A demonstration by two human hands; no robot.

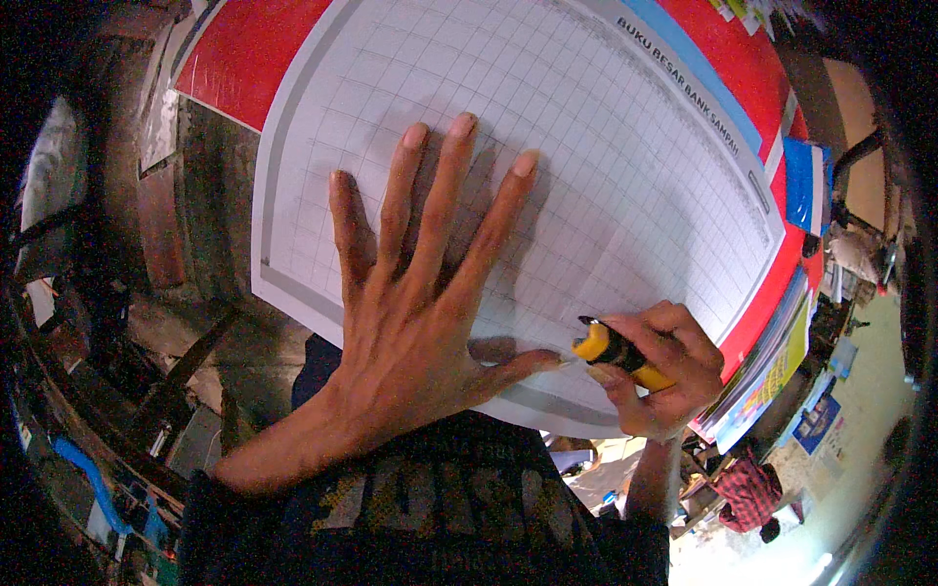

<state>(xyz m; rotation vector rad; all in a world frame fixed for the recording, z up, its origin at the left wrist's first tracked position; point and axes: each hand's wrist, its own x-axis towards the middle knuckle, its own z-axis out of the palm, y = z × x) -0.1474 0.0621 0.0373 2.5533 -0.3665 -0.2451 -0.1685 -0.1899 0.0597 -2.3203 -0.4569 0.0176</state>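
My remote view of the wearer | near-black fabric T-shirt [430, 539] | large, faded yellow-and-grey block lettering [376, 503] across its front, smaller dim print beneath | dark left sleeve [220, 527] | short nails [415, 135] on the bare left hand [405, 327]

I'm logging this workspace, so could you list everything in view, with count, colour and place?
Gridded sheet: one, white with grey border, centre
Red sheet: one, red, behind the gridded sheet
Hand tool: one, yellow and black, in the right hand
Blue-and-white item: one, right edge of the red sheet
Papers: several, uncounted, multicoloured, lower right
Blue strip: one, blue, lower left
Co-worker: one, red checked shirt, lower right
Rim clutter: too dim to count
Shirt: one, dark, lower centre
Left hand: one, spread on the gridded sheet
Right hand: one, gripping the hand tool
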